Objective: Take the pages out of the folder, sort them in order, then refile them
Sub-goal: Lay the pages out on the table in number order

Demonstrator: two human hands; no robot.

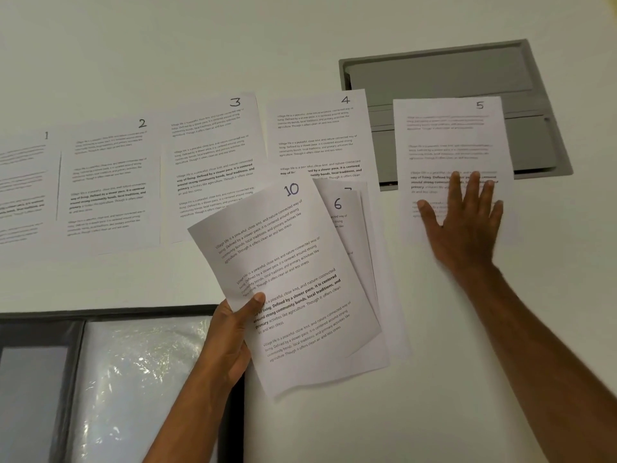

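Printed pages lie in a row on the white table: page 1 (23,188) at the far left, then page 2 (110,182), page 3 (213,155) and page 4 (317,135). My right hand (464,215) presses flat, fingers spread, on page 5 (450,135) at the right end of the row. My left hand (230,335) grips a fanned stack of pages above the table, with page 10 (293,262) on top and page 6 (339,208) behind it. The open dark folder (100,379) with clear plastic sleeves lies at the bottom left.
A grey recessed hatch (444,78) is set into the table at the upper right; page 5 partly covers it. White table surface (434,396) stretches between my arms.
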